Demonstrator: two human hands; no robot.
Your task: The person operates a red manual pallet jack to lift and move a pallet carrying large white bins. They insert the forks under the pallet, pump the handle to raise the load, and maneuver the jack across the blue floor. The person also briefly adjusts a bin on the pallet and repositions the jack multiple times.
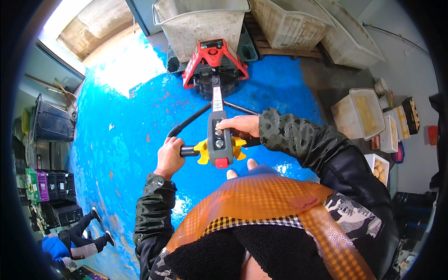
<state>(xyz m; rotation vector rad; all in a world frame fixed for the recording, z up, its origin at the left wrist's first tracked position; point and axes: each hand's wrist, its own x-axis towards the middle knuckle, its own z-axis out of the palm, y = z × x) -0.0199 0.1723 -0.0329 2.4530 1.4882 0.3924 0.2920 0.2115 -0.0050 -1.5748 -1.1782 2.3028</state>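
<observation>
An electric pallet jack (242,70) with a red body stands in front of me, its tiller reaching back to my waist. Closed round the left grip of its handle is my left hand (169,157). My right hand (241,126) is at the right side of the grey control head (219,151), a digit on a round button; its other fingers are curled and partly hidden by the handle. Yellow paddles (202,151) flank the control head, and a red button (221,163) caps its near end. Beyond the jack, a large off-white tub (200,28) rests on a dark pallet (173,64).
More big tubs (298,28) stand at the back right, one on a wooden pallet (287,52). White bins (343,114) and boxes line the right wall. At left are a black wheeled bin (53,119), stacked crates (51,185) and another person (77,242). The blue floor (116,154) looks wet.
</observation>
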